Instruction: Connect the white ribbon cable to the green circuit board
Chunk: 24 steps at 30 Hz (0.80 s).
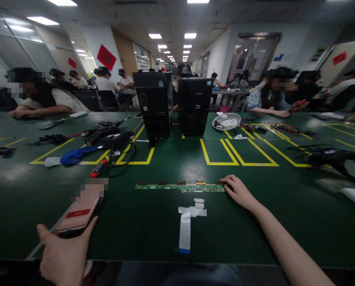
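Observation:
A long, narrow green circuit board [165,186] with several brown flex tabs along its far edge lies across the table in front of me. My right hand [238,192] has its fingers closed at the board's right end. On the left a phone [78,214] with a lit pink and red screen lies at an angle, its far end blurred out. My left hand [66,254] is at the phone's near end, thumb and forefinger spread apart on either side; its other fingers are hidden. Below the board is a white flat ribbon cable [185,232] with a blue end, crossed by a clear strip.
Two black computer towers [155,105] stand mid-table. To the left are a blue glove [78,155], a red-handled tool [99,167] and tangled black cables. A white basket [226,121] and a black cabled item [329,157] are at right. People sit across the table.

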Tool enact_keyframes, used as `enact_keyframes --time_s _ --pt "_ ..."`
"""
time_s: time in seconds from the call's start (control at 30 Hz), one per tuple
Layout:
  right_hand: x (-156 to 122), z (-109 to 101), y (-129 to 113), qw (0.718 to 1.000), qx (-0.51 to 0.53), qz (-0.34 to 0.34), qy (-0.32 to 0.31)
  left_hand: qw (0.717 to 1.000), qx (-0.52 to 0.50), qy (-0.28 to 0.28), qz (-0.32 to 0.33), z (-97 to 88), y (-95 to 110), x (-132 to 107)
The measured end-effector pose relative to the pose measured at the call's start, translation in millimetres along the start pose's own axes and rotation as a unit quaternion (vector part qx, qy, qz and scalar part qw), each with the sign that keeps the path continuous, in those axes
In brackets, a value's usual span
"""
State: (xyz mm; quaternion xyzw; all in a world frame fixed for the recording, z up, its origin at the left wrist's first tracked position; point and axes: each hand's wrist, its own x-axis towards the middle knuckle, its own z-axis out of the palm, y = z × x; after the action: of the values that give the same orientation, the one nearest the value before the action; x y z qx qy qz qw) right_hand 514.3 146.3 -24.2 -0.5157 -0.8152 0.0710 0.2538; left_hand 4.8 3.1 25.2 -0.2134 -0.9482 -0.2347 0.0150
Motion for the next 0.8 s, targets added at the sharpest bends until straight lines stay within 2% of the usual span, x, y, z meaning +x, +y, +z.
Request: enact_keyframes --time_s 0.23,0.5,0.8 --pt "0.3 -1.0 0.8 1.000 -0.008 -0.002 -0.006 1.000 0.003 0.016 0.015 0.3 1.0 -1.2" --pt "1.0 -1.5 -0.1 1.000 -0.011 -0.003 -0.006 0.999 0.008 0.040 0.032 9.7 -5.7 2.4" --pt "1.2 -4.8 -3.6 1.000 -0.015 0.002 -0.015 0.999 0.005 0.041 0.029 13.3 -6.8 3.2"
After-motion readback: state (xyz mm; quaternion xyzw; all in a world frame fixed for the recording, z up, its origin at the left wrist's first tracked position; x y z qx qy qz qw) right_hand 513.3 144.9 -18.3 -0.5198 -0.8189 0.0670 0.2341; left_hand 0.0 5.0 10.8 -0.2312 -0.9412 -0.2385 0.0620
